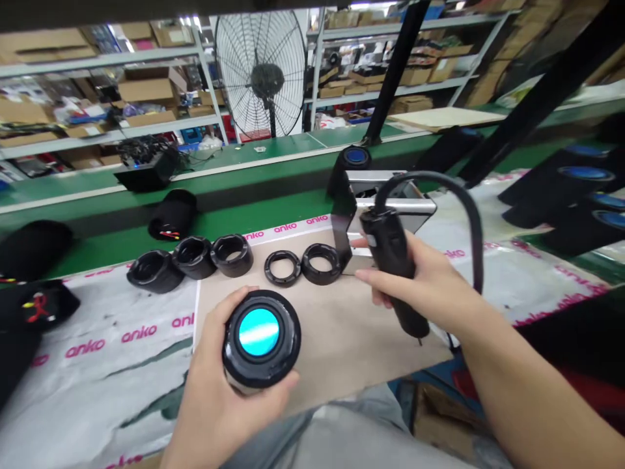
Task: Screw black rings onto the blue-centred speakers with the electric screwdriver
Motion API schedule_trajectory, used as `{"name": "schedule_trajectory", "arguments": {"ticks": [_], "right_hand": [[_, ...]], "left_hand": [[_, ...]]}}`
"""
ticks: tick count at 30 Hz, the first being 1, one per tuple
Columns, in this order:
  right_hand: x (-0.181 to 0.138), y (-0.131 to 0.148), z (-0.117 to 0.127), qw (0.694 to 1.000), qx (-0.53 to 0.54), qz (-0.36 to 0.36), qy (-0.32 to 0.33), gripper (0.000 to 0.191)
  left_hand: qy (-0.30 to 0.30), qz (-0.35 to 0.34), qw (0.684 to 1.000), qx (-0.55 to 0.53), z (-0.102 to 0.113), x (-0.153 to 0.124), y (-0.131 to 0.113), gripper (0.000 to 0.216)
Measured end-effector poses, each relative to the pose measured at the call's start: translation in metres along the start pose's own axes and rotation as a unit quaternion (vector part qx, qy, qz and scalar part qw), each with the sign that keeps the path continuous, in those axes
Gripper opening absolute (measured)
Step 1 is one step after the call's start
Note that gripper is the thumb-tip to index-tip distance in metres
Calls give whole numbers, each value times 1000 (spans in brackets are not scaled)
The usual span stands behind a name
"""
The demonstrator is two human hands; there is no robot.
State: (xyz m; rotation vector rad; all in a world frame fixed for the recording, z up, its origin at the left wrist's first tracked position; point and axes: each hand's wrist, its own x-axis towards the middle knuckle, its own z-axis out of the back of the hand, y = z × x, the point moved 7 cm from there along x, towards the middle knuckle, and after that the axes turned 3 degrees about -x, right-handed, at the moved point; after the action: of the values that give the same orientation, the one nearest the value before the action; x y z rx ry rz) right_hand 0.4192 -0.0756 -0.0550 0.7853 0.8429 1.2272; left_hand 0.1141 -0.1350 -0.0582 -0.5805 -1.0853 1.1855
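Observation:
My left hand (215, 384) is closed around a round black speaker (258, 331) with a shiny cyan disc in its top face. The disc faces up toward me, over the brown board (332, 345). To the right, my right hand (434, 273) grips a black electric screwdriver (390, 244) by its body. Its thick cable loops up and over to the right, and a thin bit points down at the lower end. The screwdriver is tilted and apart from the speaker. Beyond the hands lie two flat black rings (321, 263) and several deeper black rings (233, 255).
A silver metal box (422, 207) stands just behind my right hand. Black cylinders with blue tops (583, 174) crowd the right side. Dark cylindrical parts with red and yellow wires (41, 306) lie at left. A large fan (266, 78) and loaded shelves are behind the bench.

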Motion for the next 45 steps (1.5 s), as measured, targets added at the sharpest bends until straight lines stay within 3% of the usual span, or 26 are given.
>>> {"name": "schedule_trajectory", "arguments": {"ticks": [7, 13, 16, 21, 27, 31, 34, 37, 40, 45], "right_hand": [[18, 15, -38, 989, -122, 14, 89, 79], [39, 14, -67, 969, -200, 118, 88, 71], [48, 4, -74, 965, -223, 114, 77, 69], [46, 9, -72, 963, -242, 101, 60, 72], [15, 45, -38, 978, -182, 99, 36, 76], [-14, 89, -42, 969, -70, 184, 151, 72], [-29, 114, -58, 937, -111, 241, 226, 60], [-32, 119, -71, 907, -171, 262, 283, 72], [-22, 117, -63, 913, -154, 279, 254, 89], [-6, 99, -44, 944, -104, 244, 196, 85]], "left_hand": [[-34, 83, 990, -110, -6, -6, 8, 108], [-13, 44, 992, -120, -9, -8, 0, 85], [0, 49, 985, -166, -11, -7, 1, 89], [32, 110, 965, -234, -16, -6, 6, 107], [38, 125, 960, -249, -19, -6, 9, 104], [10, 108, 964, -244, -19, -2, 8, 112], [11, 103, 961, -257, -23, 0, 6, 119], [33, 113, 953, -280, -27, 0, 6, 120], [27, 104, 956, -274, -23, 1, 6, 125], [33, 125, 958, -256, -21, 1, 10, 127]]}}
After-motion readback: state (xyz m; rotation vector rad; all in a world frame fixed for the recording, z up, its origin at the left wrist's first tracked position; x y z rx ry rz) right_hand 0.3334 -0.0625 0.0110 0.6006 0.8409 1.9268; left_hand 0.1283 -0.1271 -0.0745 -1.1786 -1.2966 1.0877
